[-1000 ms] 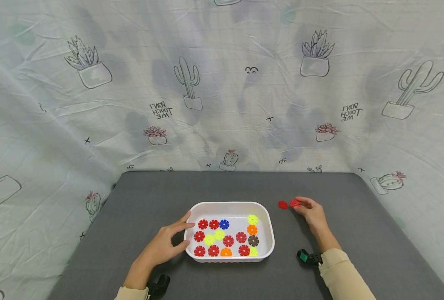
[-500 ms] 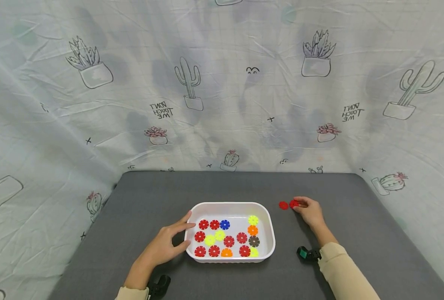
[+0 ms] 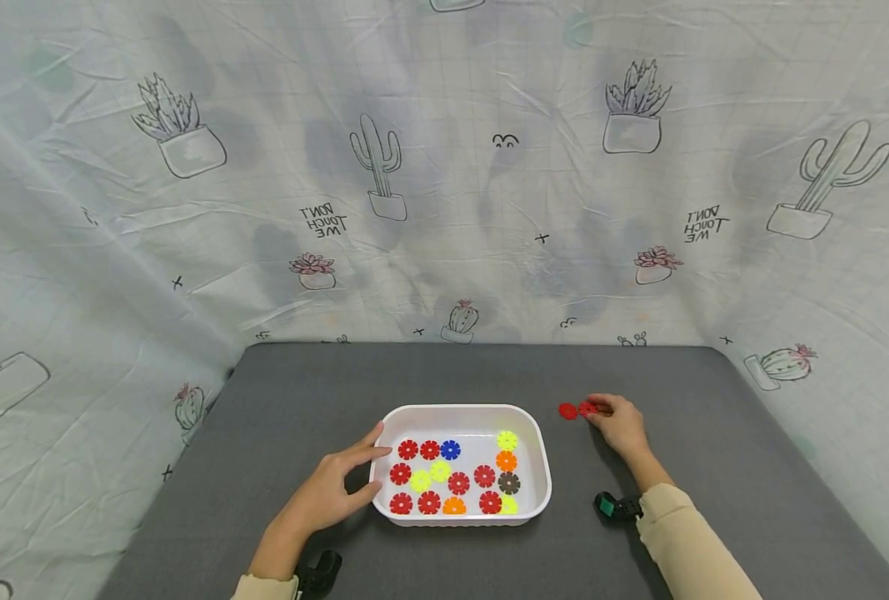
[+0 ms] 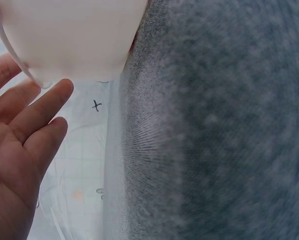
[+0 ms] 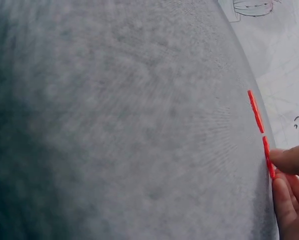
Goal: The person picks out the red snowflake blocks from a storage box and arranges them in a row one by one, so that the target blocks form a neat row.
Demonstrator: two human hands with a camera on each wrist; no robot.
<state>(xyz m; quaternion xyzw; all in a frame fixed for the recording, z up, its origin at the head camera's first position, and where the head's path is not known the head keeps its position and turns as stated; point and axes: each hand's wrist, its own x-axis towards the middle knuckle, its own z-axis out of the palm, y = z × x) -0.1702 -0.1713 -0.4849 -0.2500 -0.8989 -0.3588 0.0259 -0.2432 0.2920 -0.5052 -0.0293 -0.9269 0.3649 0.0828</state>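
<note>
A white tray on the grey table holds several flower-shaped plastic discs in red, yellow, orange, blue and brown. My left hand rests against the tray's left end, its fingers straight beside the white wall. To the right of the tray, my right hand pinches a red disc that lies on the table. A second red disc sits just left of it. The right wrist view shows both edge-on, the held disc between my fingertips and the free disc.
The grey table is backed and flanked by a cactus-print cloth. The table's edges fall away at left and right. Black wrist cameras sit on both forearms.
My right hand has nudged its red disc slightly left, closer to the other red disc. The left hand and tray have stayed put.
</note>
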